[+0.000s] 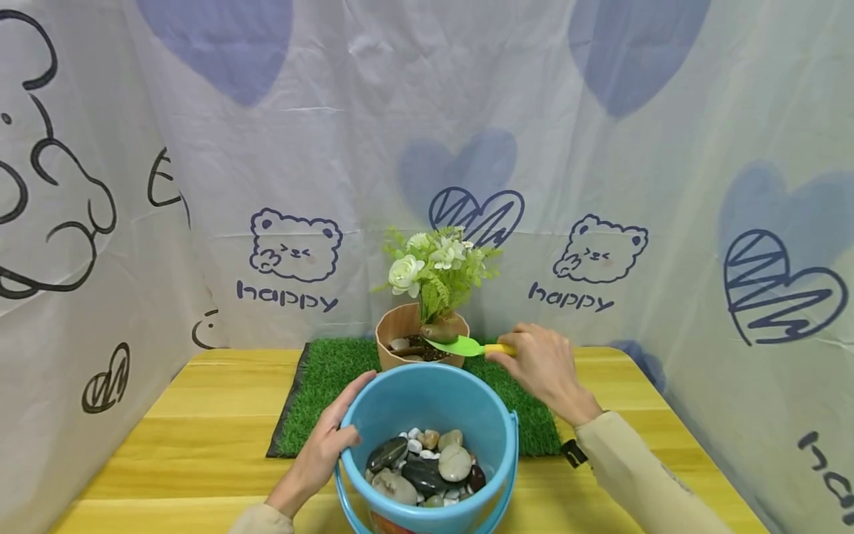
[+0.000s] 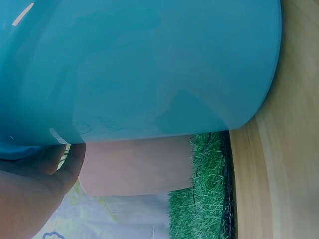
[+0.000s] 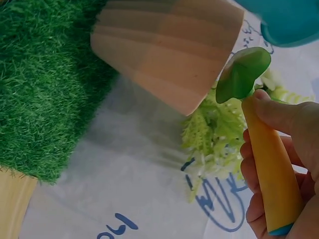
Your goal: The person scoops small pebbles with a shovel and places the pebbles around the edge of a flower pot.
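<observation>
My right hand (image 1: 543,363) grips the yellow handle of a small toy trowel (image 3: 271,169). Its green blade (image 1: 460,346) reaches over the near right rim of a terracotta-coloured flowerpot (image 3: 169,45). Dark soil and a few stones lie in the pot, and a brownish stone (image 1: 440,331) shows just behind the blade. White flowers with green leaves (image 1: 440,267) stand in it. With the thumb over the rim and the fingers along the outer wall, my left hand (image 1: 327,445) holds a light-blue bucket (image 2: 149,69). Black, grey and white stones (image 1: 427,471) cover the bucket's bottom.
The pot stands on an artificial grass mat (image 1: 333,393) at the back of a wooden table (image 1: 167,460). White cloth (image 1: 373,89) printed with hearts and bears hangs behind and on both sides. The bucket's handle (image 1: 505,493) hangs down around its near side.
</observation>
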